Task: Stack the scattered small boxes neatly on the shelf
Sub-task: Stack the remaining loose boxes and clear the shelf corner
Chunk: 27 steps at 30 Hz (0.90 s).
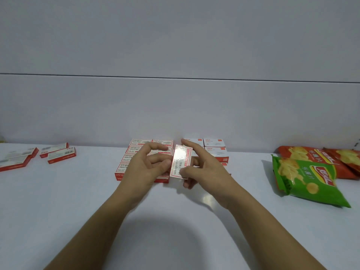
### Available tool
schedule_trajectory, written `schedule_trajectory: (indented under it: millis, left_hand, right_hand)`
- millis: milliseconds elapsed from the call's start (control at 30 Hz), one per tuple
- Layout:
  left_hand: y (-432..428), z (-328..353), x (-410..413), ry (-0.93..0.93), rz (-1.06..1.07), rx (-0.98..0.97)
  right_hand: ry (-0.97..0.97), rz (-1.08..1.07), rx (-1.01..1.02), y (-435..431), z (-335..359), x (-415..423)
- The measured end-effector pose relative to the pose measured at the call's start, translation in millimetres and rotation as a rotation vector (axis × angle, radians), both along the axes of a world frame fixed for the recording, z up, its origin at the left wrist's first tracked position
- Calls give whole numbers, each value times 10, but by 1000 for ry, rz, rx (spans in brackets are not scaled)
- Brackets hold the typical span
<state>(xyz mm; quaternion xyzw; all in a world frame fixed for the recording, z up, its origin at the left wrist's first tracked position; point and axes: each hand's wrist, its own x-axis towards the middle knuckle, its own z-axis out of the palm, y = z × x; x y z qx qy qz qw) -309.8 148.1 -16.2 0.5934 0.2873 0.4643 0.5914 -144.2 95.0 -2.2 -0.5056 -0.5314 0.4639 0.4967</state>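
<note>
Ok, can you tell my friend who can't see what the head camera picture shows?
A left hand and a right hand hold one red-and-white staple box above neat rows of matching boxes on a white shelf. Loose boxes lie scattered at the far left; a green crisp bag and red crisp bags lie at the right.

Noted at far right: green crisp bag (309, 184) lying flat, overlapping red crisp bag (300, 152). Second red bag (348, 158) just beside.
</note>
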Motion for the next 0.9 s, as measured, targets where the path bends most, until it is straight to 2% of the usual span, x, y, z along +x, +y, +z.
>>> schedule_trajectory:
  millis: [133, 233, 400, 500, 900]
  left_hand:
    - [-3, -27, 0, 100, -67, 39]
    - [-32, -44, 33, 98, -115, 68]
    - [-1, -35, 21, 24, 31, 52]
    - [18, -28, 21, 14, 136, 62]
    - [84, -83, -59, 418, 282, 485]
  right_hand:
    - [79, -83, 62, 6, -12, -23]
    - [152, -168, 66, 12, -8, -22]
    - [194, -314, 65, 31, 11, 26]
    - [233, -315, 89, 21, 8, 20]
    - [173, -265, 107, 43, -51, -23]
